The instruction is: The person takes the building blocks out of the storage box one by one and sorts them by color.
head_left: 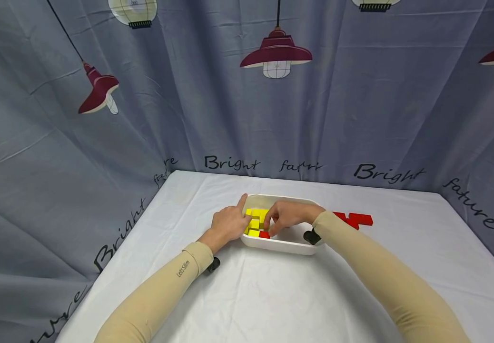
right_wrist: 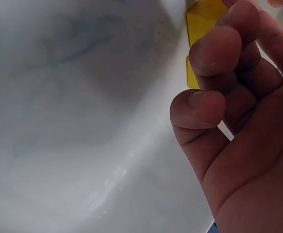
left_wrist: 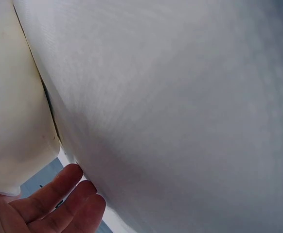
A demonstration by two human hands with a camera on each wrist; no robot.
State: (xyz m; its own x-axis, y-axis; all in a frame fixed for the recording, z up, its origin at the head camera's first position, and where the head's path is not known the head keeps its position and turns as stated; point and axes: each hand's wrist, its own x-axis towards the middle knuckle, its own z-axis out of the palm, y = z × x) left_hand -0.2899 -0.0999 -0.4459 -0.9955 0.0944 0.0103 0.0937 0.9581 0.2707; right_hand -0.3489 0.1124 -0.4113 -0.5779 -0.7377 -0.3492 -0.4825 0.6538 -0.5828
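Observation:
My left hand (head_left: 231,223) is at the left end of a white plastic container (head_left: 279,245). Its thumb hooks over the rim, and the index finger points away along that end. In the left wrist view, several fingers (left_wrist: 66,199) lie outside the container wall. Inside the left part sit yellow blocks (head_left: 254,224) side by side, with a red block (head_left: 264,235) at the near edge of the group. My right hand (head_left: 291,214) reaches inside with bent fingers, its thumb and index fingertips at the red block. The right wrist view shows curled fingers (right_wrist: 214,53) beside yellow pieces.
More flat red blocks (head_left: 360,219) lie on the white tablecloth to the right of the container, partly behind the right sleeve. A blue-grey curtain (head_left: 212,95) with lamp prints stands behind the table. A dark wrist camera (head_left: 311,237) hangs under the right wrist.

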